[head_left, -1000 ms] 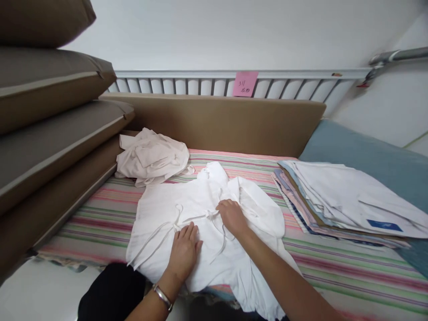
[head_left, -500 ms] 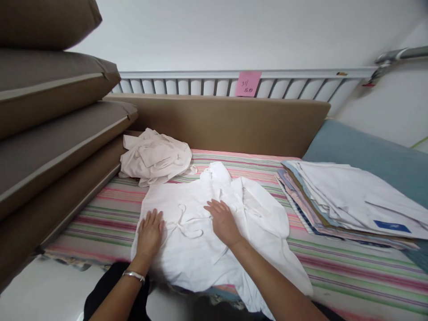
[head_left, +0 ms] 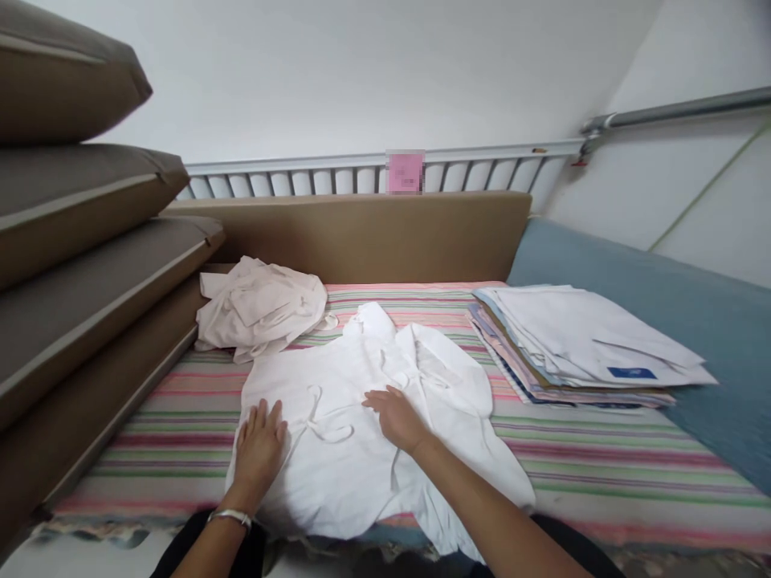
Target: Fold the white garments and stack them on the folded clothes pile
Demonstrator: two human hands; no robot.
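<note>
A white garment with thin tie strings [head_left: 328,429] lies spread on the striped sheet [head_left: 578,449]. My left hand [head_left: 260,449] rests flat on the garment's left edge, fingers stretched out. On the middle of the same garment [head_left: 325,490] is my right hand [head_left: 394,417], fingers extended and lying over the cloth, just right of the bow-like ties. Neither hand grips anything that I can see. The garment's right part is loosely bunched, and its lower end hangs at the near edge.
Behind on the left lies a crumpled off-white cloth [head_left: 262,305]. A stack of folded clothes [head_left: 590,337] sits on the right, white on top. Brown cushions [head_left: 96,281] are piled at the left; a brown panel [head_left: 361,241] stands before the radiator [head_left: 301,183].
The view has turned a little to the right and tilted up. My right hand's fingers have shifted slightly on the garment; my left hand stays on its left edge.
</note>
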